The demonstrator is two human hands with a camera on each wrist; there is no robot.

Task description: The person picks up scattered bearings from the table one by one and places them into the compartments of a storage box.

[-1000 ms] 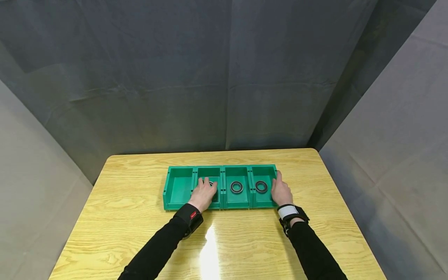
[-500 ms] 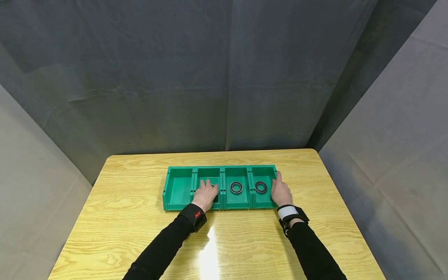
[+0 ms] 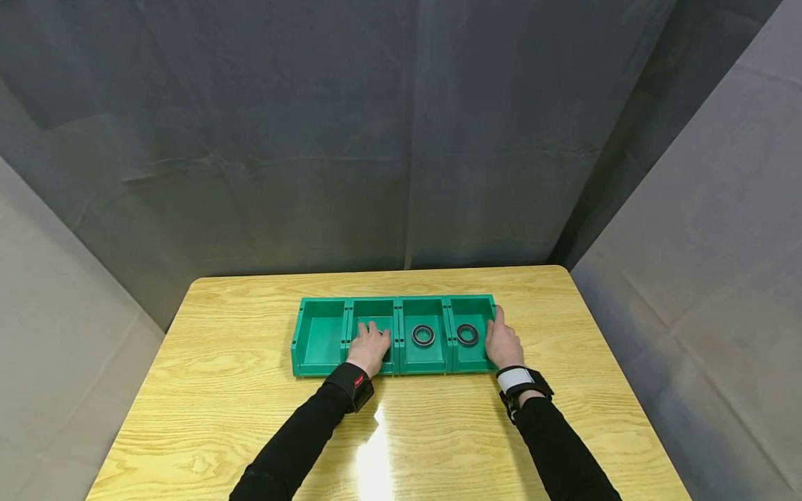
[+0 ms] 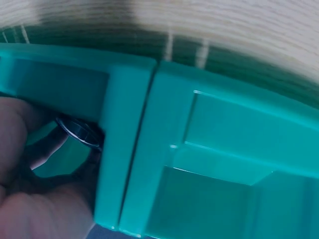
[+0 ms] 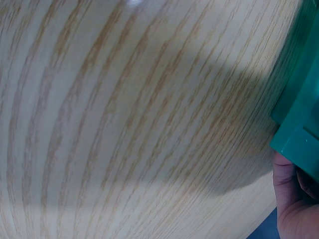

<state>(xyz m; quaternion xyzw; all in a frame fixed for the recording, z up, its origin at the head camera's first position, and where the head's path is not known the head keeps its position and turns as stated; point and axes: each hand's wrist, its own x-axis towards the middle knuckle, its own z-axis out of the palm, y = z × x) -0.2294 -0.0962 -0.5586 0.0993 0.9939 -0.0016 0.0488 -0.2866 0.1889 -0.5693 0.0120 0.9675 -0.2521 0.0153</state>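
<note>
Four-sided green bins stand joined in a row on the table. My left hand (image 3: 370, 350) reaches into the second bin from the left (image 3: 374, 306). Between its thumb and fingers it pinches a dark, shiny bearing (image 4: 79, 132), which is tilted and partly hidden by the hand in the left wrist view. A bearing (image 3: 422, 335) lies flat in the third bin, and another bearing (image 3: 467, 335) in the rightmost bin (image 3: 473, 358). My right hand (image 3: 504, 342) grips the outer right wall of that rightmost bin.
The leftmost bin (image 3: 322, 337) shows only its bare floor. A light wood table (image 3: 238, 390) carries the row, with dark cloth (image 3: 301, 139) hanging behind its far edge and pale cloth panels at both sides.
My left hand has shifted slightly right within the second bin, and the bearing there has gone from partly visible to covered in the head view. My right hand stays in place.
</note>
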